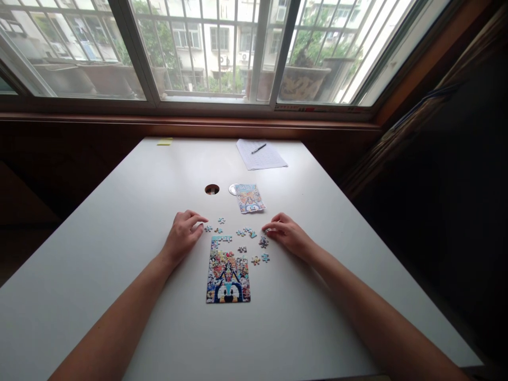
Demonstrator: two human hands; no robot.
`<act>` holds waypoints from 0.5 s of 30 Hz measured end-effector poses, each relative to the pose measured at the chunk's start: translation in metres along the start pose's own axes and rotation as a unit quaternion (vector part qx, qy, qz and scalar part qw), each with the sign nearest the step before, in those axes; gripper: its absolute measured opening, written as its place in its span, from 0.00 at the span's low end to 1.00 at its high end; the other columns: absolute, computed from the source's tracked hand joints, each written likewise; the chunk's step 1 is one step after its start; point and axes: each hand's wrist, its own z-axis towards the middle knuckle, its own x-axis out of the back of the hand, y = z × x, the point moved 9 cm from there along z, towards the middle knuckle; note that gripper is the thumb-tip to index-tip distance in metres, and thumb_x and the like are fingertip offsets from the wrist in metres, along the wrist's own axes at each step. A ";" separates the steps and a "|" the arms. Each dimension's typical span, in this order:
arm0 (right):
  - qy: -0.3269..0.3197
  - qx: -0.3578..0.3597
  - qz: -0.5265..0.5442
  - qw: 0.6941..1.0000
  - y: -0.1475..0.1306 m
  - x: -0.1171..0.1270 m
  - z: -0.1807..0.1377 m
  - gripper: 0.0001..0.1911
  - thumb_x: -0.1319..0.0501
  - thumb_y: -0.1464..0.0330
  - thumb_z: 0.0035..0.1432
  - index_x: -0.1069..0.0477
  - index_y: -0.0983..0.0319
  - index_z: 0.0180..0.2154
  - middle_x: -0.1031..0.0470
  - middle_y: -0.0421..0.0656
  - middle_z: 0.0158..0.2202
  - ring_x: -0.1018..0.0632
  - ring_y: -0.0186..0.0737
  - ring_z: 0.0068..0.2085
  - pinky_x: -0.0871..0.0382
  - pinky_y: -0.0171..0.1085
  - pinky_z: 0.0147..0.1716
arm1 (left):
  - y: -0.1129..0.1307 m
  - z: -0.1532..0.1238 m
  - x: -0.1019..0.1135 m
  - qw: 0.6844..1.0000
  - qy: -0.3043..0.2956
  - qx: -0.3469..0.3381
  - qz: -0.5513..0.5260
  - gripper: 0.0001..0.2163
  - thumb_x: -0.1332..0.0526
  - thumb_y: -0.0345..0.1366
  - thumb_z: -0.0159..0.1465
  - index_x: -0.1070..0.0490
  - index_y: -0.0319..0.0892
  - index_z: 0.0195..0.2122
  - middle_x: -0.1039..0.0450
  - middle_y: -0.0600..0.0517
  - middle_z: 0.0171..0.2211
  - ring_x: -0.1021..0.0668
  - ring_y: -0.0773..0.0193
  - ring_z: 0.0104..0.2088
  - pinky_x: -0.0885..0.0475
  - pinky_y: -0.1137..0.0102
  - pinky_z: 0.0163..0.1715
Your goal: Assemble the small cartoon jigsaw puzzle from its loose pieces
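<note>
– Together or apart, left hand (pixel 182 234) and right hand (pixel 289 234)?
– Apart, on either side of the puzzle (pixel 229 278). On the left, fingers loosely bent, clear of the thumb, just beside some loose pieces (pixel 208 228).
– And on the right?
– Fingers curled towards the thumb, near more pieces; can't tell whether gripping one.
– State of the puzzle?
– Solid towards the near edge, gapped towards the far end, with a small piece (pixel 242 249) at the gap.
– Beyond?
– On the white table (pixel 166 333), a picture card (pixel 251 198) overlapping a round disc (pixel 232 189), near a round hole (pixel 211 189). Farther off, paper (pixel 272 159) under a pen (pixel 259 148), then the window (pixel 198 58).
</note>
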 end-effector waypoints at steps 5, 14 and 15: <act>-0.002 0.004 0.034 0.999 0.002 0.003 0.001 0.07 0.38 0.64 0.63 0.21 0.56 0.40 0.31 0.44 0.42 0.25 0.38 0.38 0.28 0.39 0.39 | 0.004 0.000 0.001 1.000 -0.001 -0.007 -0.005 0.09 0.42 0.31 0.66 0.23 0.47 0.42 0.29 0.50 0.42 0.30 0.56 0.46 0.33 0.58 0.50; -0.011 -0.041 0.059 0.997 0.010 0.010 -0.011 0.14 0.38 0.64 0.62 0.26 0.55 0.50 0.29 0.45 0.46 0.23 0.40 0.41 0.27 0.40 0.44 | 0.007 0.000 -0.001 1.000 -0.010 -0.017 -0.009 0.09 0.42 0.30 0.66 0.23 0.47 0.42 0.29 0.50 0.42 0.30 0.56 0.46 0.33 0.58 0.50; -0.009 -0.049 0.060 0.997 0.012 0.011 -0.012 0.15 0.38 0.64 0.62 0.26 0.55 0.50 0.29 0.45 0.47 0.23 0.40 0.42 0.27 0.40 0.44 | 0.007 0.000 -0.001 1.000 -0.010 -0.020 -0.009 0.09 0.42 0.30 0.66 0.23 0.47 0.42 0.29 0.50 0.42 0.30 0.56 0.46 0.33 0.58 0.50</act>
